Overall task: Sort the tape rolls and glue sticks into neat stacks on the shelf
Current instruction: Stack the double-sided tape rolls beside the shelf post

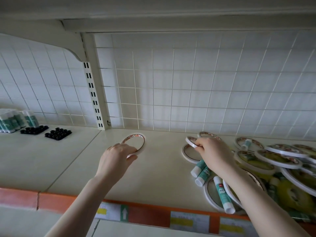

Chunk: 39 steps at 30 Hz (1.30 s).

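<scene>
- On shelf (153,168) centre: L hand (118,156) holds one tape roll (136,140) flat, stack barely begun.
- R hand (212,151) pinches a 2nd roll (190,141), lifted off mixed pile (273,168).
- Glue sticks (202,172) unsorted; most work left, est.

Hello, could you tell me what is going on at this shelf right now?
A person is sorting stationery on a cream shelf. The left hand holds a single tape roll lying alone mid-shelf. The right hand pinches another tape roll, tilted, above a jumbled pile of tape rolls and loose glue sticks on the right. Wrapped glue sticks stand far left, so sorting has barely begun.
</scene>
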Available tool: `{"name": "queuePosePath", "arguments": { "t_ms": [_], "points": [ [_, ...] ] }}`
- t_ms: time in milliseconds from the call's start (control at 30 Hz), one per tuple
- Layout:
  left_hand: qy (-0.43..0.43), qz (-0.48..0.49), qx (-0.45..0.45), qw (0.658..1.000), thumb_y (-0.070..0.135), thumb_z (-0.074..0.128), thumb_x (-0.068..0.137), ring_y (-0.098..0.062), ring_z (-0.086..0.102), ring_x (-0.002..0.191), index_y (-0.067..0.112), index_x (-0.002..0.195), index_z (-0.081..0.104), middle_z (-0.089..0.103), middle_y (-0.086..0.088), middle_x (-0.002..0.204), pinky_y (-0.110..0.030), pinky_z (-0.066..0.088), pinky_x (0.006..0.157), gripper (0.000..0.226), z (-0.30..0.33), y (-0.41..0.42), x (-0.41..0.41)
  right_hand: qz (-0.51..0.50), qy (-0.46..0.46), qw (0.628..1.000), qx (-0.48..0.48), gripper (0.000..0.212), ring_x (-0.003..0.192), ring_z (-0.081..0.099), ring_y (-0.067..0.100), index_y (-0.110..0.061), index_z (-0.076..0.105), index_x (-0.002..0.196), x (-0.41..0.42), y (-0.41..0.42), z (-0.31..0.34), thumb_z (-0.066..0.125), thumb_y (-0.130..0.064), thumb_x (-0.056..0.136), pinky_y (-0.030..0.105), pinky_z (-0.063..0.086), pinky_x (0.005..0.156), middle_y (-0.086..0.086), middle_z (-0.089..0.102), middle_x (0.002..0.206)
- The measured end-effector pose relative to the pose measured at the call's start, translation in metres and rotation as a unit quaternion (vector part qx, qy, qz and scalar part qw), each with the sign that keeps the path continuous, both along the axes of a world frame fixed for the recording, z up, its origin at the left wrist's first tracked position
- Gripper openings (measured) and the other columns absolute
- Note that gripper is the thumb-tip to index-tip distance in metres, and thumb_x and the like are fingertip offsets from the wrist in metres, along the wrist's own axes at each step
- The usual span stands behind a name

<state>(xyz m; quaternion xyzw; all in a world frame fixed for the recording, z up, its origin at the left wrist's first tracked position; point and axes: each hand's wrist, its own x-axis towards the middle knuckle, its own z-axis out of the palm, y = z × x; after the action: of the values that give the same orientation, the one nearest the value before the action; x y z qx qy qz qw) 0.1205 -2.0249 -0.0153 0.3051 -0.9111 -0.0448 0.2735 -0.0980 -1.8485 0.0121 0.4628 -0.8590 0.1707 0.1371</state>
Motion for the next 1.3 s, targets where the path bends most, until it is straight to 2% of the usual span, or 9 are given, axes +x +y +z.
{"name": "queuePosePath", "arguments": {
  "t_ms": [200,400,500,600,800,967,1100,1300],
  "points": [
    [-0.002,0.019,-0.012,1.0,0.029,0.064,0.085,-0.02,0.056,0.082,0.022,0.082,0.066,0.062,0.005,0.078,-0.032,0.041,0.065,0.008,0.006,0.012,0.014,0.05,-0.03,0.996,-0.073,0.018,0.082,0.057,0.021,-0.02,0.069,0.097,0.016,0.008,0.001,0.054,-0.027,0.092,0.03,0.036,0.061,0.0,0.067,0.089],
    [-0.003,0.041,-0.015,0.999,0.031,0.063,0.085,-0.02,0.055,0.086,0.023,0.088,0.068,0.063,0.006,0.083,-0.03,0.034,0.063,0.01,0.01,0.026,0.03,0.108,-0.075,0.983,-0.126,0.013,0.082,0.057,0.023,-0.014,0.07,0.091,0.034,0.016,0.002,0.058,-0.019,0.089,0.034,0.042,0.066,0.001,0.066,0.085],
    [-0.009,0.049,-0.019,0.999,0.032,0.062,0.086,-0.018,0.054,0.086,0.024,0.088,0.067,0.062,0.006,0.082,-0.03,0.036,0.063,0.01,0.01,0.03,0.037,0.144,-0.054,0.98,-0.129,0.012,0.082,0.057,0.023,-0.01,0.071,0.089,0.04,0.019,0.002,0.06,-0.015,0.089,0.034,0.041,0.069,0.004,0.066,0.083],
    [-0.008,0.051,-0.02,0.998,0.031,0.063,0.085,-0.018,0.055,0.084,0.024,0.087,0.068,0.061,0.006,0.08,-0.03,0.038,0.064,0.009,0.011,0.033,0.042,0.154,-0.032,0.98,-0.121,0.011,0.079,0.055,0.024,-0.008,0.069,0.083,0.044,0.018,0.0,0.061,-0.014,0.087,0.034,0.038,0.064,0.003,0.064,0.077],
    [0.0,0.06,-0.025,0.998,0.029,0.064,0.085,-0.018,0.055,0.085,0.026,0.09,0.069,0.062,0.007,0.082,-0.029,0.037,0.063,0.007,0.015,0.033,0.059,0.163,-0.017,0.981,-0.106,0.01,0.073,0.054,0.023,-0.01,0.069,0.079,0.051,0.007,-0.009,0.064,-0.016,0.085,0.035,0.042,0.062,0.0,0.06,0.071],
    [0.002,0.073,-0.046,0.996,0.027,0.067,0.083,-0.022,0.058,0.085,0.023,0.088,0.07,0.065,0.003,0.083,-0.028,0.029,0.062,0.007,0.021,0.018,0.085,0.18,-0.017,0.978,-0.1,0.008,0.073,0.057,0.025,-0.011,0.069,0.079,0.071,-0.013,-0.01,0.065,-0.014,0.084,0.032,0.039,0.06,0.002,0.063,0.073],
    [0.015,0.081,-0.047,0.996,0.025,0.068,0.082,-0.024,0.059,0.085,0.022,0.088,0.071,0.066,0.001,0.082,-0.028,0.029,0.062,0.007,0.025,-0.004,0.114,0.193,0.016,0.975,-0.109,0.006,0.067,0.058,0.027,-0.013,0.07,0.073,0.099,-0.041,-0.008,0.072,-0.009,0.077,0.028,0.034,0.058,0.002,0.063,0.068],
    [0.009,0.095,-0.06,0.994,0.025,0.068,0.082,-0.023,0.058,0.085,0.022,0.086,0.07,0.065,0.002,0.08,-0.029,0.028,0.062,0.006,0.031,-0.06,0.19,0.217,-0.002,0.97,-0.112,0.007,0.087,0.062,0.031,-0.016,0.072,0.082,0.17,-0.116,0.0,0.065,-0.015,0.085,0.034,0.043,0.07,0.004,0.065,0.079]
  ]
}}
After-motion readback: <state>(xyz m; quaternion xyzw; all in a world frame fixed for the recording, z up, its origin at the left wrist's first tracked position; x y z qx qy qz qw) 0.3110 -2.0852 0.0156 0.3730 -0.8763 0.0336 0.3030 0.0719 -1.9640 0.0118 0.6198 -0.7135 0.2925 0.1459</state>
